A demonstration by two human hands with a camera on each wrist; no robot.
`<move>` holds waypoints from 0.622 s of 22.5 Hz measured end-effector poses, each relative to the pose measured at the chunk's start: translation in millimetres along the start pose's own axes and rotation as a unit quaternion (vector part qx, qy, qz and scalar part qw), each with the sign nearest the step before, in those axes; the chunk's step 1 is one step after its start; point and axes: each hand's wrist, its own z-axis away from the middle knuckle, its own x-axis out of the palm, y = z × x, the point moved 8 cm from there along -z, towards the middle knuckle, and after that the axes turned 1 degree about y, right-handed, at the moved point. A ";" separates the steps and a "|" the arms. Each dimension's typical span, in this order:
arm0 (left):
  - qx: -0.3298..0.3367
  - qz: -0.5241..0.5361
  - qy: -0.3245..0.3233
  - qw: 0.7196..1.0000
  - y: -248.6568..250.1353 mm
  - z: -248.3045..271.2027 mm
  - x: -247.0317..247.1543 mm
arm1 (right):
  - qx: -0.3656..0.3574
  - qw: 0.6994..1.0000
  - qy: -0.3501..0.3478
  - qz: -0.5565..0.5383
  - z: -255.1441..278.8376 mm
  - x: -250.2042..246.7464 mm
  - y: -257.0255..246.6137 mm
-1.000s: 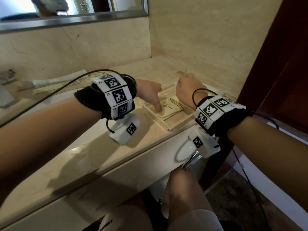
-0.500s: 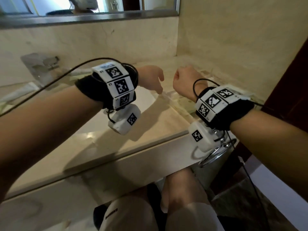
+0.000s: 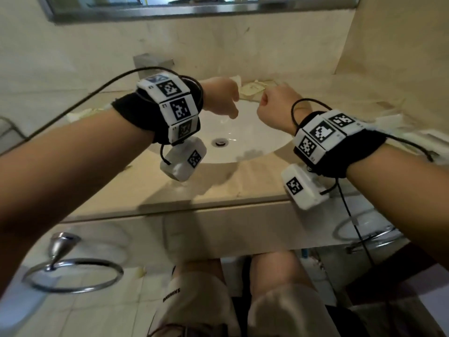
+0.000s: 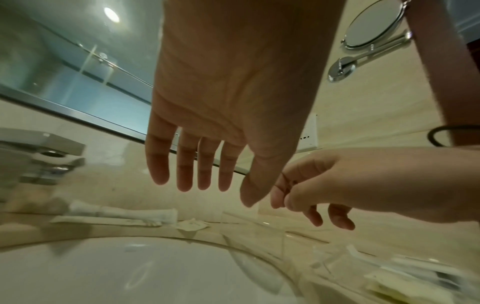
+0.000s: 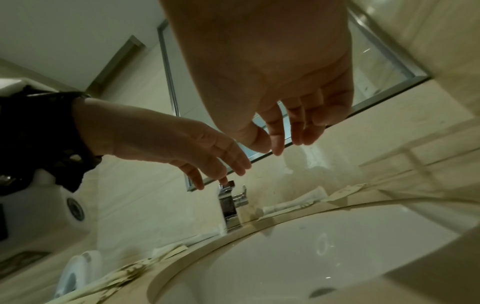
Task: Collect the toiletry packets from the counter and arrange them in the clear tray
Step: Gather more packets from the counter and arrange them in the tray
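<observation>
Both hands hover side by side over the white sink (image 3: pixel 233 142), and neither holds anything. My left hand (image 3: pixel 229 109) has straight, spread fingers (image 4: pixel 182 174). On my right hand (image 3: pixel 266 103) the fingers (image 5: pixel 298 131) hang loosely bent. Cream toiletry packets (image 3: pixel 252 88) lie on the counter behind the basin, just beyond the hands, beside a white tube (image 4: pixel 124 214). More packets (image 5: pixel 124 273) lie left of the basin. The clear tray (image 4: pixel 306 234) stands on the counter to the right and holds cream packets (image 4: pixel 397 288).
A chrome faucet (image 5: pixel 231 205) stands behind the basin at the left. A mirror (image 3: pixel 194 6) runs along the back wall, and a round shaving mirror (image 4: pixel 374 24) hangs on the side wall. Towel rings (image 3: pixel 73 278) hang below the counter's front edge.
Both hands have left the tray at the right and moved left to above the sink. My left finger no longer presses the packet in the tray.
</observation>
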 end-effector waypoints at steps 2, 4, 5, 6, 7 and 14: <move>-0.034 0.006 0.011 0.999 -29.6 11.5 -4.0 | -0.028 0.999 -0.018 -0.011 -2.2 13.1 -27.8; -0.050 0.005 0.018 0.999 -47.5 14.6 -6.4 | -0.038 0.998 -0.032 -0.023 -4.8 20.5 -42.0; -0.056 0.006 0.018 0.998 -56.4 15.9 -6.4 | -0.043 0.998 -0.038 -0.028 -7.0 25.1 -48.7; -0.064 0.003 0.017 0.998 -65.0 17.1 -5.7 | -0.048 0.997 -0.042 -0.032 -8.2 30.0 -54.6; -0.077 -0.003 0.020 0.997 -78.4 20.0 -6.6 | -0.057 0.997 -0.048 -0.034 -11.0 35.8 -65.6; -0.152 0.010 0.018 0.988 -144.5 12.5 -4.3 | -0.075 0.991 -0.104 -0.023 -30.6 58.5 -97.6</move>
